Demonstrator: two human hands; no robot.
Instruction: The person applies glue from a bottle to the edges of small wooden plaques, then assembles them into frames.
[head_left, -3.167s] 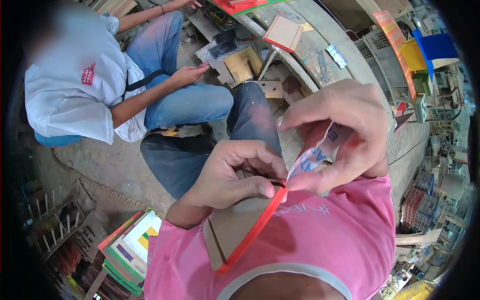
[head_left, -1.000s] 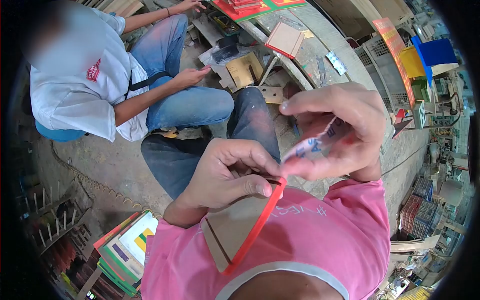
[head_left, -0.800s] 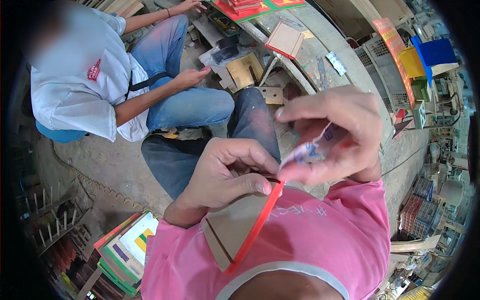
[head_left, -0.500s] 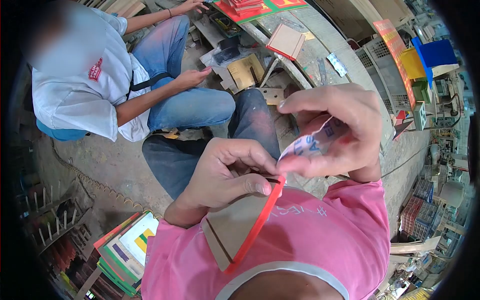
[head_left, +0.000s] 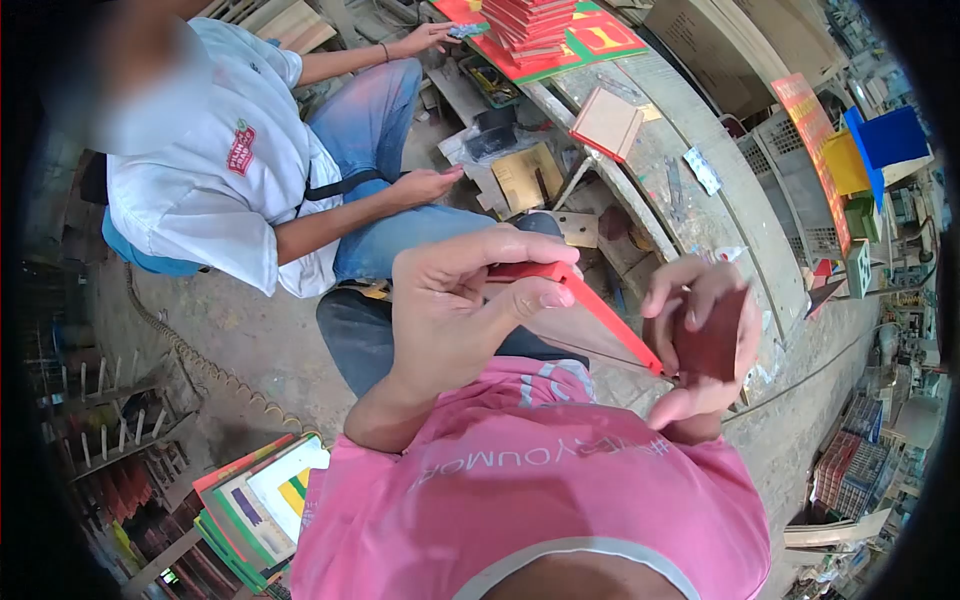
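1 left hand [head_left: 450, 305], centre of the frame: clamped on the red-edged panel, thumb on the near face by the upper corner, fingers behind.

1 red-edged panel [head_left: 610, 322], centre of the frame: held tilted above the pink shirt [head_left: 540, 470], red edge sloping down to the right.

1 right hand [head_left: 708, 335], right of centre: fingers curled, thumb apart from them, beside the panel's lower right corner; contact with the corner cannot be told.

1 workbench [head_left: 740, 215], upper right: bears 1 loose panel [head_left: 608, 122], lying flat, and 1 blue-and-white packet [head_left: 702, 171] to its right.

1 stack of red pieces [head_left: 527, 28], top centre: on a red, yellow and green sheet [head_left: 603, 38].

1 seated person [head_left: 215, 195], upper left: white shirt, blue jeans.

1 pile of coloured boards [head_left: 262, 505], lower left: beside a coiled hose [head_left: 205, 368].
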